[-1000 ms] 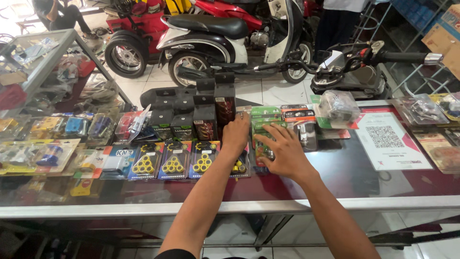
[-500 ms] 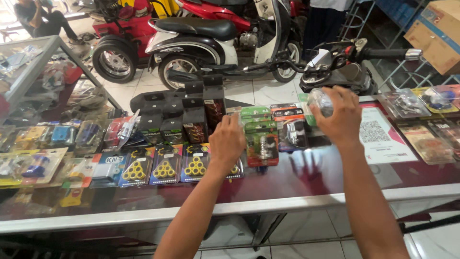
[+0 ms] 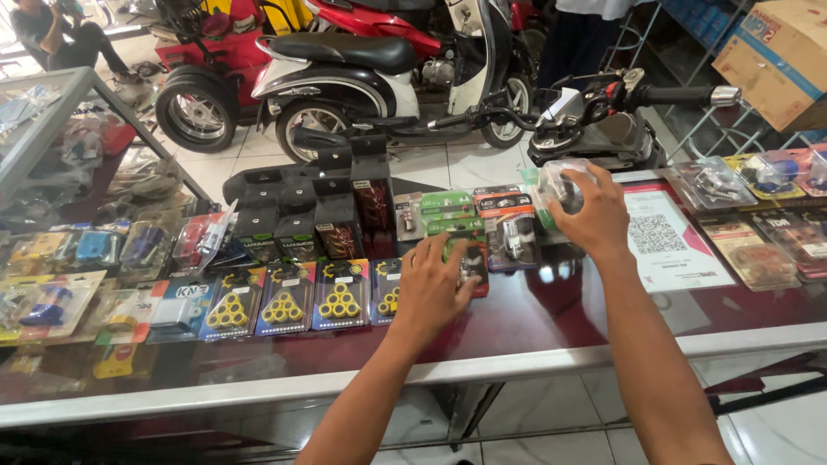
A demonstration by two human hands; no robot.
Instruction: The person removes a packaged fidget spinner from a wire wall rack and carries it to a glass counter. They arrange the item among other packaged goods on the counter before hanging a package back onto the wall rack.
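From the head camera, your left hand [image 3: 435, 288] lies flat on a small red-and-green blister pack [image 3: 469, 263] near the middle of the glass counter [image 3: 551, 323], fingers spread and pressing rather than closed around it. Your right hand [image 3: 590, 215] is farther off and to the right, its grip wrapped around a clear plastic packet [image 3: 556, 182] lifted just above the row of packs. That packet looks light, thin-walled and slick, likely to crackle or dent, so hold it by its edges. To the left lie cards of yellow rollers [image 3: 284, 306]; a scooter [image 3: 362, 69] stands beyond the counter.
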